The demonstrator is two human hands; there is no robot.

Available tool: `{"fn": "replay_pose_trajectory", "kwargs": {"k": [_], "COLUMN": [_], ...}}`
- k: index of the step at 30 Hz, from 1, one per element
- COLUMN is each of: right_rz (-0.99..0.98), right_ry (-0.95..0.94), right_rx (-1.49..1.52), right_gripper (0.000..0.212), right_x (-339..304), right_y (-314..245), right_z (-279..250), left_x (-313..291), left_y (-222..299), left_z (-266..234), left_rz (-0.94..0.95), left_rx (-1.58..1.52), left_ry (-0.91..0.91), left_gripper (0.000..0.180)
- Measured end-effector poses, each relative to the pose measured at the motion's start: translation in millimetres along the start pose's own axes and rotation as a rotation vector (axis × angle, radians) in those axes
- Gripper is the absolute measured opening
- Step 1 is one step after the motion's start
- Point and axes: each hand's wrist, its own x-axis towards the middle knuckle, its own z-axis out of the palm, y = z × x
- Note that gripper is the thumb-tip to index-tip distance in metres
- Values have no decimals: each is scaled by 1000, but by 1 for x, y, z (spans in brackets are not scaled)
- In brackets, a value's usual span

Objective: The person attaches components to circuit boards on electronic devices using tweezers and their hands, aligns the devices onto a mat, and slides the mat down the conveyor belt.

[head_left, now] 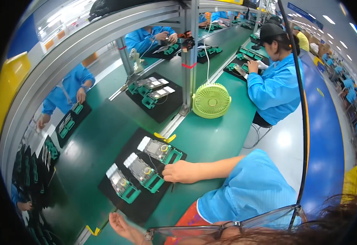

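Black mat (146, 207) on the green counter (215, 139) carries three units (137, 165), side by side, green handles (157, 186) toward the person, probably to keep each within easy reach; the mat likely guards against scratches. The right hand (181, 171) is curled beside the middle one's handle; whether it pinches anything, I cannot tell. The left hand (124, 227), loose and unburdened, hovers near the mat's lower end.

An aluminium-profile frame (188, 87) rises from the green tabletop (233, 130). Past the tabletop's right edge lies pale, glossy floor (274, 143), then a shiny blue floor lane (323, 130). Bright strip lights (329, 19) line the ceiling (337, 30), near a long blue sign (303, 12).
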Motion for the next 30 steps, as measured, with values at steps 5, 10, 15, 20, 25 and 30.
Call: {"fn": "replay_pose_trajectory", "kwargs": {"k": [5,10,15,20,25,30], "right_rz": [156,111,-107,40,339,593], "right_ry": [-173,-113,-211,-388,-547,-328], "right_rx": [-38,403,919,837,1277,1791], "right_gripper": [10,11,15,15,22,16], "right_x": [-24,5,48,67,85,93], "right_y": [-10,-32,-30,-22,-24,-30], "right_z": [-25,-47,-29,-46,-22,-17], "left_x": [20,39,53,47,12,-5], "left_y": [5,20,2,29,57,63], "left_z": [28,60,72,75,31,56], "left_rz": [-123,-330,-327,-314,-278,-252], "left_rx": [-164,-218,-354,-506,-701,-734], "left_ry": [-132,-289,-348,-348,-186,-235], "left_gripper": [46,57,55,52,49,37]}}
